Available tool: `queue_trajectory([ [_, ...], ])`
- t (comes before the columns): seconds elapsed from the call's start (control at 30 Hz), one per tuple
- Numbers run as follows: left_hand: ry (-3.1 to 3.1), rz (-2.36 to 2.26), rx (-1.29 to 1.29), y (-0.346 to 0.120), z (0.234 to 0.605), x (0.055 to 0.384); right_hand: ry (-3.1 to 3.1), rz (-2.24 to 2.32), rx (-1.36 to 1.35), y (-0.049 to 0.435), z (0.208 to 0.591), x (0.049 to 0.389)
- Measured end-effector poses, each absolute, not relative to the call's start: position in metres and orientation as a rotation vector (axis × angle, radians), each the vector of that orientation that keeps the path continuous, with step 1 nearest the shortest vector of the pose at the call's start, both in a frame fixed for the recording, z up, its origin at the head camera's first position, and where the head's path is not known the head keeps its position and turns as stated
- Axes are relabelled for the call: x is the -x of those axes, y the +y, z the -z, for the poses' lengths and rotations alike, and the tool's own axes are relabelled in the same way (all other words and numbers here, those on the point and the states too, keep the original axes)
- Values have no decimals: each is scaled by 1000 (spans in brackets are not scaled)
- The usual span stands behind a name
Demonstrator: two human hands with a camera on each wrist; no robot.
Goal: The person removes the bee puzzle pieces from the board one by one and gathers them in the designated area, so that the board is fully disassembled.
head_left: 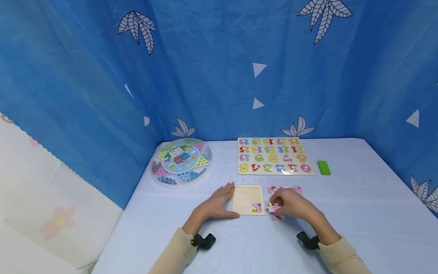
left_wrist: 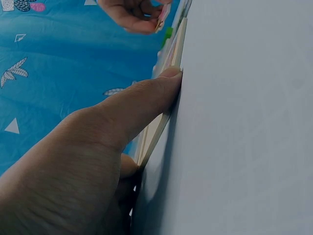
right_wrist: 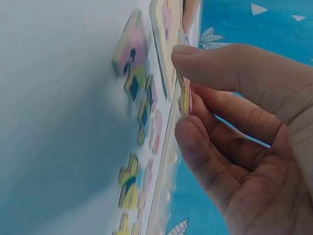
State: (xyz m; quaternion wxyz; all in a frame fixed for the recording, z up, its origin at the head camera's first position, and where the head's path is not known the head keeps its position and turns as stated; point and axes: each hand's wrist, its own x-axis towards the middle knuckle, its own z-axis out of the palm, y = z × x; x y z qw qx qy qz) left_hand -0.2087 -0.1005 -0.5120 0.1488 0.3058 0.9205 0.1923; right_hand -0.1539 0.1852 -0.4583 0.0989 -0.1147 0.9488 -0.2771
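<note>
My left hand [head_left: 219, 203] lies at the left side of a square wooden puzzle tray [head_left: 244, 187], fingers and thumb extended. In the left wrist view its straight thumb [left_wrist: 142, 103] touches the tray's edge [left_wrist: 155, 134]. One pink jigsaw piece [head_left: 256, 206] sits in the tray's lower right corner. Just right of the tray, my right hand [head_left: 294, 203] pinches another jigsaw piece [right_wrist: 186, 95] between thumb and fingers, raised above the table. Loose puzzle pieces [right_wrist: 129, 183] lie beneath and beside that hand, some hidden by it in the head view.
Behind the tray lies a number puzzle board [head_left: 275, 162], with a green block [head_left: 323, 168] to its right. A round Chinese checkers box [head_left: 181, 163] is at the back left. Blue curtain [head_left: 219, 76] closes off the far side of the white table [head_left: 246, 247].
</note>
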Motion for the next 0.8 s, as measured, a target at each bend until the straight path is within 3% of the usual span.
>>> queue_trajectory([
  [0.8,2644,-554,-859,-100,511,208,2796,811,347,231,469,139],
])
